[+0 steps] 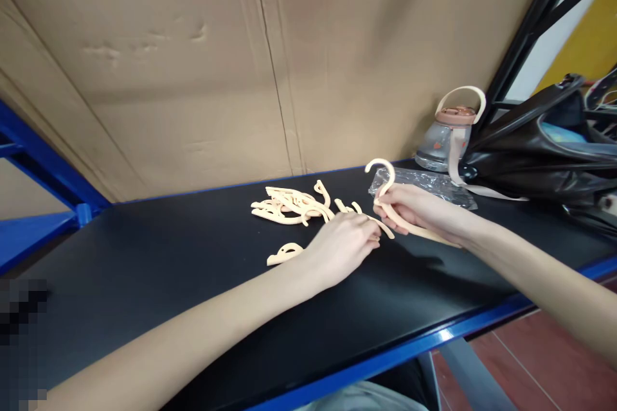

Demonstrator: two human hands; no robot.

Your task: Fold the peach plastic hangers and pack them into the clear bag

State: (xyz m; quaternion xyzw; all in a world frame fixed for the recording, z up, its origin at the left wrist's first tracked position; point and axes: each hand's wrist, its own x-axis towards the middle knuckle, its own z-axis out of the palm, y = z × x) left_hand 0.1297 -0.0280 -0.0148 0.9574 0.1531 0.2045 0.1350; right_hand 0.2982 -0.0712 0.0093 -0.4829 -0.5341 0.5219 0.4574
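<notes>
My right hand [405,205] is closed around a cream plastic hanger piece [427,233]. Its curved hook [385,170] stands up above my fingers, and one long arm slants down along my wrist. Just left of it, my left hand [344,241] is low over the table with curled fingers; whatever they grip is hidden. Loose cream hanger parts [354,207] lie right behind those fingers, and a slim curved part [383,226] shows beside them. Farther left is a heap of similar parts [289,202]. A single hanger part [284,253] is partly covered by my left forearm.
The black tabletop [144,282] has a blue metal edge [347,377]. Cardboard [193,77] stands behind it. A crumpled clear plastic bag [434,183], a clear bottle with a pink lid and strap [446,135], and a black bag [530,141] are at the right.
</notes>
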